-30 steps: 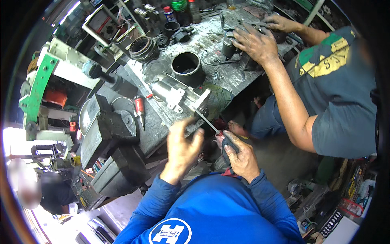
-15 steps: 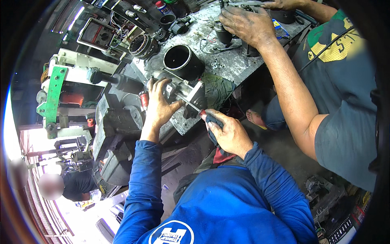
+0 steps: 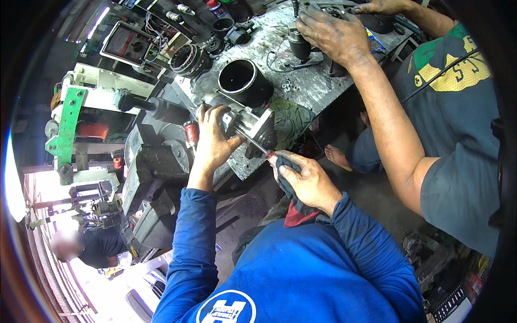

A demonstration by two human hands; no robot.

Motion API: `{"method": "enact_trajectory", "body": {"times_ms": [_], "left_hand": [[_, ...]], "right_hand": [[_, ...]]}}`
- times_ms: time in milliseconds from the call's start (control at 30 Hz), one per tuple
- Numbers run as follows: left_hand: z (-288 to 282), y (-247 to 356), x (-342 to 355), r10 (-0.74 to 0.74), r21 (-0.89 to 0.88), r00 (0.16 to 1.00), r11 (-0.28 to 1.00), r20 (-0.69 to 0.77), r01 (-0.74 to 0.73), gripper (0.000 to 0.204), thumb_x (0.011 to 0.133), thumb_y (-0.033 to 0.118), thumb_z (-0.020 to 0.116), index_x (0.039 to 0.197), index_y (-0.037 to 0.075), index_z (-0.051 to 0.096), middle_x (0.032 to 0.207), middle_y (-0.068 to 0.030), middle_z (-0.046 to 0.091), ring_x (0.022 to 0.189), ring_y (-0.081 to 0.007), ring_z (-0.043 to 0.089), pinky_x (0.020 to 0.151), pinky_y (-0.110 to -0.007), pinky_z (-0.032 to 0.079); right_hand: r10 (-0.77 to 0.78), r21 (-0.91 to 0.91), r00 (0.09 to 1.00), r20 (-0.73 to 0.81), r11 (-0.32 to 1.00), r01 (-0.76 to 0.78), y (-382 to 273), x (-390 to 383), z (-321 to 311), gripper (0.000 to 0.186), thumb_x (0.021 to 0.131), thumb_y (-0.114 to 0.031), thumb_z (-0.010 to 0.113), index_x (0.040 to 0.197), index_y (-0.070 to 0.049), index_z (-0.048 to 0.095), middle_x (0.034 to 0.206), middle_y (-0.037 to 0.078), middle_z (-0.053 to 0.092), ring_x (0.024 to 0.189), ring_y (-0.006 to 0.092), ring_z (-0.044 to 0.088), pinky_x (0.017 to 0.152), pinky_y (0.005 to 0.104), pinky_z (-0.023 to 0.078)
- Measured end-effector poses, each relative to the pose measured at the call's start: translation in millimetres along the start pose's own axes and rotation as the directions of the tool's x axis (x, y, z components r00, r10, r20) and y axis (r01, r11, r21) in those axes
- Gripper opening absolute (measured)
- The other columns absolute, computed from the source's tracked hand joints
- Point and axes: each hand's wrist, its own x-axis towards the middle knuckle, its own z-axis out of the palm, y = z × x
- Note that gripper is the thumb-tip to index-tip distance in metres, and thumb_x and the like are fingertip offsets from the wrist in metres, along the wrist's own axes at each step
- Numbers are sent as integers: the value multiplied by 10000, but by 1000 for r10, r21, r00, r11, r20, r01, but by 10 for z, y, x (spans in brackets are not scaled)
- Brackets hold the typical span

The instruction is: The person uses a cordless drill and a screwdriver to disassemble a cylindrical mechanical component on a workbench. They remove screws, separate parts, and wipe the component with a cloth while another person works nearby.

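Observation:
A greyish metal motor part with long rods and a dark rounded end [image 3: 263,129] sits at the near edge of the bench. My left hand [image 3: 214,142] is closed around its left side, thumb toward the middle. In my right hand [image 3: 312,180] is a screwdriver [image 3: 257,144] with a red handle, its shaft slanting up-left to the part. A dark cloth [image 3: 286,175] with red in it is bunched around the handle under my fingers. The screwdriver's tip is hard to make out among the metal.
A black open cylinder [image 3: 253,97] stands behind the part on the metal bench [image 3: 315,89]. Left of my hand are a vise [image 3: 148,161] and a red fitting [image 3: 191,133]. A round wound coil [image 3: 188,60] lies farther back. A co-worker's hand [image 3: 336,35] works at the far right.
My right hand and the screwdriver have shifted slightly, and more of the cloth hangs below the hand. My left hand keeps its hold. The co-worker's hand has moved a little.

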Motion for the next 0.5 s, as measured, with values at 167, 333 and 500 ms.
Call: {"method": "enact_trajectory", "body": {"times_ms": [167, 333, 500], "left_hand": [[4, 7, 4, 39, 3, 999, 999, -32, -38, 830, 677, 190, 886, 1427, 52, 557, 1455, -211, 557, 1532, -511, 286, 1272, -575, 296], [25, -6, 19, 90, 10, 994, 996, -58, -89, 793, 681, 178, 828, 1413, 37, 559, 1403, -218, 577, 1503, -516, 319, 1288, -577, 258], [44, -16, 1, 56, -17, 997, 998, -61, -57, 764, 694, 154, 788, 1409, 24, 553, 1418, -225, 569, 1512, -501, 313, 1309, -566, 213]], "right_hand": [[134, 246, 989, 62, 958, -145, 36, 39, -15, 348, 1099, -164, 585, 1402, -7, 653, 1152, 67, 743, 1005, 142, 691, 896, 284, 565], [356, 560, 900, 252, 704, -436, -70, 66, -130, 448, 1113, -219, 537, 1498, 5, 586, 1390, 111, 700, 1184, 167, 669, 1028, 287, 493], [406, 586, 851, 332, 618, -524, -70, 42, -193, 460, 1118, -244, 530, 1488, 22, 590, 1400, 102, 700, 1217, 170, 672, 1095, 296, 496]]}}
